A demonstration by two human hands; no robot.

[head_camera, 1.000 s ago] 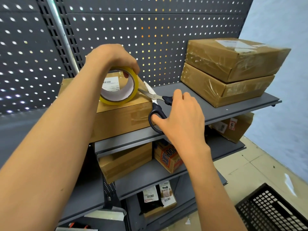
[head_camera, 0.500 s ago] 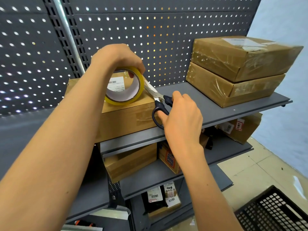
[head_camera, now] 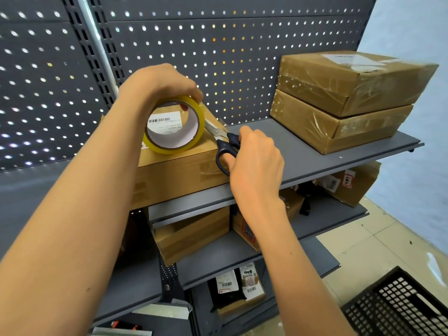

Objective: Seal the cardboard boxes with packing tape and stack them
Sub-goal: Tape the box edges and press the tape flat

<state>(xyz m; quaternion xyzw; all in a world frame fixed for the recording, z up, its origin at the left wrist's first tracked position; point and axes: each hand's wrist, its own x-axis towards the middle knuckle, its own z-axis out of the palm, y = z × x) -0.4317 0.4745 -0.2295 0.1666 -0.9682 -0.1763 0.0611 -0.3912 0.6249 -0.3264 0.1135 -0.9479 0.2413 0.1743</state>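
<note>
A brown cardboard box [head_camera: 179, 175] with a white barcode label sits on the top grey shelf [head_camera: 308, 156]. My left hand [head_camera: 160, 83] grips a yellow roll of packing tape [head_camera: 197, 132] held on edge over the box top. My right hand [head_camera: 254, 163] holds black-handled scissors [head_camera: 224, 147], fingers through the loops, blades pointing at the tape just right of the roll. Two taped boxes [head_camera: 346, 103] stand stacked at the shelf's right end.
A dark pegboard wall [head_camera: 218, 44] backs the shelves. Lower shelves hold more cardboard boxes [head_camera: 194, 236] and small parcels [head_camera: 249, 282]. A black plastic crate [head_camera: 400, 304] stands on the tiled floor at bottom right.
The scissors have slid closer to the roll, with the blades now nearly shut at the tape beside it. My left hand keeps the roll in place on the box.
</note>
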